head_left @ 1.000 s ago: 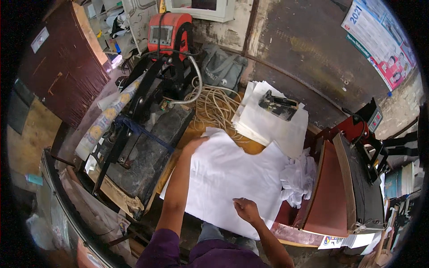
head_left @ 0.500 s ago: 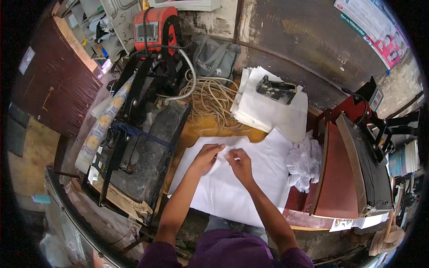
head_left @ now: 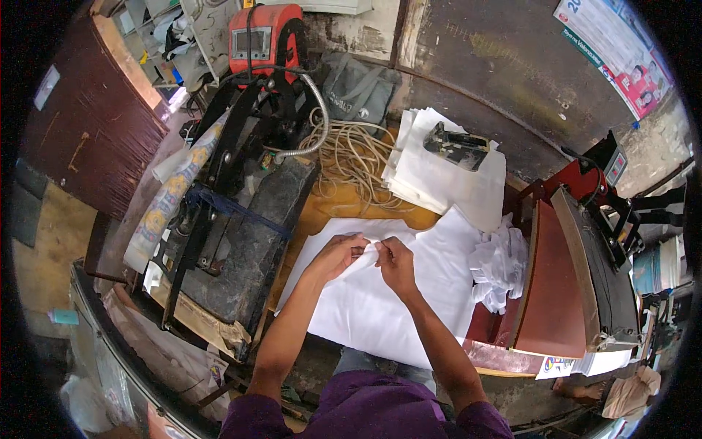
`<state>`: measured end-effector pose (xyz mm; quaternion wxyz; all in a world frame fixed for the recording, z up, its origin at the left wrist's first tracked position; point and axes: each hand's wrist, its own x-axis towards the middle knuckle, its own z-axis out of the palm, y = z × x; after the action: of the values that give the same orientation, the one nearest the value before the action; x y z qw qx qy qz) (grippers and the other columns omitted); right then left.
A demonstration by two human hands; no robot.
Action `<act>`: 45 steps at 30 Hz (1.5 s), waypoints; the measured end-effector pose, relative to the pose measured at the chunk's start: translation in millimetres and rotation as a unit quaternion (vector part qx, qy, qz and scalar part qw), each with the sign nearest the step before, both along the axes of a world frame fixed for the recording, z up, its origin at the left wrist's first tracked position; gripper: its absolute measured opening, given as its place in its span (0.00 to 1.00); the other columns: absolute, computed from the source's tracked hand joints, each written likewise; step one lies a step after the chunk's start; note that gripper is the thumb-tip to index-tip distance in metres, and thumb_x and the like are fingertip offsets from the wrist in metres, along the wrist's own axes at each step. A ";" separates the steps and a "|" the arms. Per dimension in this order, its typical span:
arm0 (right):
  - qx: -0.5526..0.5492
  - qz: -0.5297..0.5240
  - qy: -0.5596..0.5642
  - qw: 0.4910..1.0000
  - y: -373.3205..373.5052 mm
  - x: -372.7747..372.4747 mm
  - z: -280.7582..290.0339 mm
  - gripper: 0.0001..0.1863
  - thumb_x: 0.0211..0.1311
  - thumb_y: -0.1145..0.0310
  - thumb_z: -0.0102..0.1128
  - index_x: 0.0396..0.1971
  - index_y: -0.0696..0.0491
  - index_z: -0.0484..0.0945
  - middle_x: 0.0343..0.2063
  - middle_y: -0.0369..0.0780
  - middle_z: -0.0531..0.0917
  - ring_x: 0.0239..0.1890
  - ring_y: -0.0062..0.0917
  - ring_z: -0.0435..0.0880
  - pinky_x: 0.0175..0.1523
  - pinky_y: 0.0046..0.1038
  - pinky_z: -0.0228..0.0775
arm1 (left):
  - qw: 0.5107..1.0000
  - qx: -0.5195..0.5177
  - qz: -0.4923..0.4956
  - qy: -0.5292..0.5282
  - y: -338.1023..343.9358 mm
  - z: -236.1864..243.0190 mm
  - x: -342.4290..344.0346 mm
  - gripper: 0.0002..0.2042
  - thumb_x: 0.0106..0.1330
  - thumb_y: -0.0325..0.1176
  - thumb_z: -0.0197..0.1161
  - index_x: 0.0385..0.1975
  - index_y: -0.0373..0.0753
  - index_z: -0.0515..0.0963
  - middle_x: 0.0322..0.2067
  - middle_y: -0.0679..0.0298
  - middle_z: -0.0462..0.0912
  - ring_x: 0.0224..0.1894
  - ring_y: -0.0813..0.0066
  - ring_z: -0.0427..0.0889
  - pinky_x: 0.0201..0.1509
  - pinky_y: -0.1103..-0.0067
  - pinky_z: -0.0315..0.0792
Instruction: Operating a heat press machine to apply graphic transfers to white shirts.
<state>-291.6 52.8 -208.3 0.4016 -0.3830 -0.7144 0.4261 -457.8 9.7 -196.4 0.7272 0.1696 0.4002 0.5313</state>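
From afar I see the left hand [head_left: 339, 258] and right hand [head_left: 396, 267] each pinched closed on the white fabric panel [head_left: 373, 311], set close together presumably to steady its lifted part

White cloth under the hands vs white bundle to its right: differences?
The white cloth is spread mostly flat; the white bundle is crumpled.
The white cloth covers more area than the white bundle.
The left hand and right hand pinch the white cloth; neither touches the white bundle.
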 end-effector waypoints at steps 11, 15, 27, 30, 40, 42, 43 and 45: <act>-0.055 -0.002 0.023 0.998 -12.0 4.9 -7.0 0.13 0.70 0.69 0.50 0.28 0.62 0.73 0.20 0.38 0.74 0.18 0.20 0.77 0.26 0.22 0.71 | 0.961 0.067 0.012 0.267 -2.0 -13.3 14.8 0.10 0.65 0.30 0.61 0.40 0.30 0.79 0.32 0.66 0.81 0.35 0.82 0.76 0.39 0.85 0.70; -0.223 -0.051 0.161 0.960 -15.4 17.4 -21.9 0.12 0.70 0.66 0.50 0.30 0.59 0.74 0.27 0.37 0.76 0.29 0.21 0.80 0.34 0.24 0.74 | 0.970 0.026 -0.017 0.240 8.4 -25.7 13.1 0.10 0.66 0.33 0.61 0.37 0.32 0.79 0.30 0.68 0.79 0.32 0.81 0.74 0.38 0.84 0.69; -0.619 -0.196 0.451 0.613 -197.4 187.1 -106.0 0.21 0.71 0.58 0.41 0.55 0.55 0.68 0.54 0.45 0.73 0.56 0.33 0.71 0.62 0.37 0.64 | 0.802 -0.085 0.489 0.332 65.7 -176.3 -123.1 0.11 0.66 0.29 0.54 0.42 0.27 0.74 0.41 0.51 0.80 0.44 0.58 0.78 0.51 0.72 0.70; -0.611 -0.250 0.473 0.583 -186.6 185.6 -63.9 0.21 0.68 0.56 0.47 0.54 0.54 0.69 0.51 0.45 0.74 0.53 0.33 0.73 0.59 0.39 0.66 | 0.768 -0.028 0.347 0.538 71.6 -161.4 -75.3 0.08 0.64 0.26 0.56 0.40 0.29 0.74 0.40 0.51 0.79 0.43 0.59 0.78 0.50 0.71 0.70; -0.487 -0.029 0.245 0.838 -164.7 152.5 -59.9 0.10 0.65 0.63 0.49 0.37 0.54 0.75 0.36 0.38 0.80 0.41 0.26 0.78 0.48 0.35 0.68 | 0.706 0.159 -0.398 0.563 -26.8 -39.8 151.8 0.26 0.53 0.50 0.61 0.38 0.28 0.77 0.39 0.39 0.80 0.43 0.46 0.80 0.47 0.64 0.74; -0.552 -0.039 0.316 0.771 -156.7 153.2 -55.3 0.14 0.65 0.58 0.49 0.35 0.55 0.75 0.33 0.39 0.80 0.39 0.27 0.77 0.47 0.36 0.68 | 0.746 0.224 -0.297 0.553 -48.4 -55.5 154.8 0.18 0.55 0.39 0.60 0.38 0.29 0.76 0.38 0.43 0.80 0.42 0.45 0.79 0.46 0.61 0.73; -0.577 -0.101 0.343 0.735 -151.2 157.7 -61.2 0.19 0.66 0.54 0.47 0.41 0.56 0.74 0.39 0.42 0.79 0.40 0.32 0.77 0.50 0.35 0.67 | 0.762 0.272 -0.209 0.549 -56.5 -58.4 153.0 0.15 0.56 0.36 0.59 0.38 0.31 0.76 0.37 0.44 0.81 0.42 0.44 0.79 0.46 0.60 0.72; -0.587 -0.160 0.339 0.717 -131.0 156.8 -35.8 0.24 0.67 0.51 0.44 0.49 0.57 0.72 0.46 0.44 0.77 0.43 0.36 0.77 0.53 0.39 0.66 | 0.703 0.298 -0.340 0.549 -62.7 -30.5 150.1 0.15 0.60 0.32 0.58 0.43 0.29 0.74 0.40 0.45 0.80 0.42 0.47 0.79 0.46 0.62 0.72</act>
<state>-134.9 -78.1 -244.2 0.3733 -0.4810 -0.0649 0.7906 -307.8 -53.0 -226.9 0.4210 0.7639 0.4647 0.1522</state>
